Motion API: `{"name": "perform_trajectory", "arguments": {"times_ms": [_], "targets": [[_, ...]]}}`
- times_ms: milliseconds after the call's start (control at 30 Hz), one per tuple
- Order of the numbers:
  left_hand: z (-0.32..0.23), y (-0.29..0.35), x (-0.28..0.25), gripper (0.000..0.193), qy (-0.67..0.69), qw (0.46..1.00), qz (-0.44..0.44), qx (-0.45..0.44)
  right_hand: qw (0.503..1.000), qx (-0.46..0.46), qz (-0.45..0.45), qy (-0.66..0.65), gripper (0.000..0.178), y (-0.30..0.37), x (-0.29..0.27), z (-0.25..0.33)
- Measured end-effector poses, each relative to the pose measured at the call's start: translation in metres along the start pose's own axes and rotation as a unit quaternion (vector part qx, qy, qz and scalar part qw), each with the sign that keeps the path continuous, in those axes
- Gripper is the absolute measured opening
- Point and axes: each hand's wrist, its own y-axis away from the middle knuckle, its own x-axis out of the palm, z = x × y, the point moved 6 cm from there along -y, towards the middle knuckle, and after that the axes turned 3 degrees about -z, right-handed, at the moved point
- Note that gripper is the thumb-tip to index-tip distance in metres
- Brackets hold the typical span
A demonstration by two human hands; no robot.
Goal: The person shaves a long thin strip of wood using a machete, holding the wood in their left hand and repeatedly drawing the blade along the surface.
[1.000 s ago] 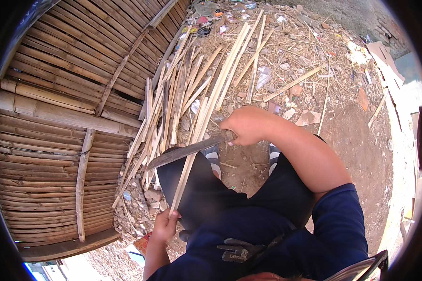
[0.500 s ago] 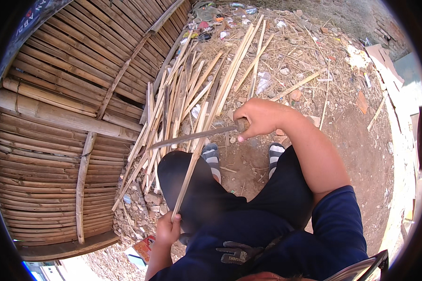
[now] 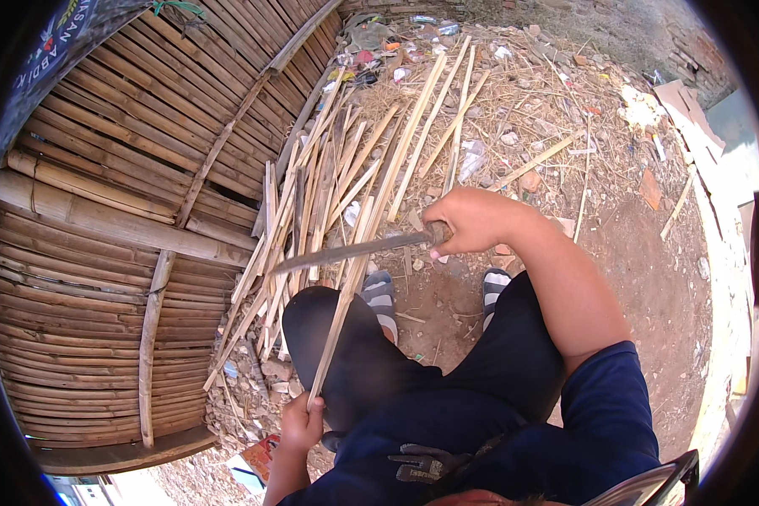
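My right hand [image 3: 471, 221] is closed round the handle of a machete [image 3: 346, 252]. Its long dark blade points left and lies across a pale bamboo strip [image 3: 334, 331], but whether the two touch I cannot tell. Down at the lower left, my left hand [image 3: 301, 422] grips the near end of that strip between thumb and fingers. The strip slants up past my left knee, and its far end merges with a loose pile of split bamboo strips [image 3: 312, 190] on the ground.
A bamboo slat wall [image 3: 84, 295] stands close on my left. Rubble, straw and litter cover the far ground, with a crumpled clear plastic piece [image 3: 472, 158] among several scattered strips. A brick wall [image 3: 691, 51] and leaning cardboard [image 3: 687, 110] bound the far right.
The view has shifted slightly. The machete still crosses the strip, its handle end slightly lower in the picture. Both hands keep their hold, and the left one sits a little lower.
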Motion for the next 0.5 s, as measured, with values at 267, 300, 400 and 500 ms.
{"name": "perform_trajectory", "arguments": {"times_ms": [267, 300, 400, 500], "targets": [[0.002, -0.003, -0.001, 0.039, 0.006, 1.000, -0.003, -0.006, 0.990, 0.106, -0.094, -0.024, 0.042, 0.003, -0.021, -0.046], [-0.001, -0.002, -0.002, 0.039, 0.003, 1.000, 0.001, -0.009, 0.996, 0.068, -0.052, 0.002, 0.043, 0.000, -0.008, -0.026], [-0.003, -0.001, -0.002, 0.039, 0.001, 1.000, 0.002, -0.004, 0.998, -0.020, 0.032, 0.047, 0.047, 0.002, 0.012, 0.012], [0.007, -0.001, 0.002, 0.040, 0.016, 1.000, 0.000, -0.009, 0.999, -0.020, 0.049, -0.013, 0.047, -0.001, 0.005, -0.006]]}}
